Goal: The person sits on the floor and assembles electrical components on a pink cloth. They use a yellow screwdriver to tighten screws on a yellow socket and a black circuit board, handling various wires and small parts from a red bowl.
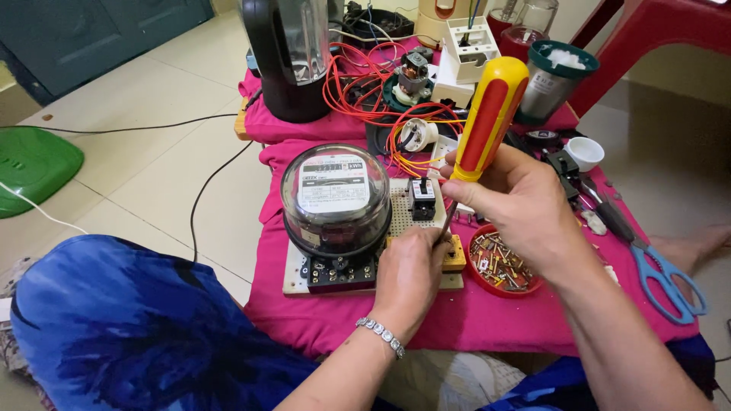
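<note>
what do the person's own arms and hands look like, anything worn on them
Both forearms are bare, with no sleeves reaching the wrists and no gloves. The left hand has a silver link bracelet with small square segments around the wrist. The right hand shows no ring, watch or band in this view.

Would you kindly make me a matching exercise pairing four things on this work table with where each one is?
Things:
1. screwdriver
2. electricity meter
3. red dish of screws
4. scissors

Places:
A. at the table's right edge, blue handles toward the person
B. on the perforated board, left of the left hand
C. gripped in the right hand, yellow-and-red handle up
D. just below the right hand, beside the board

Pairs: 1-C, 2-B, 3-D, 4-A
</note>
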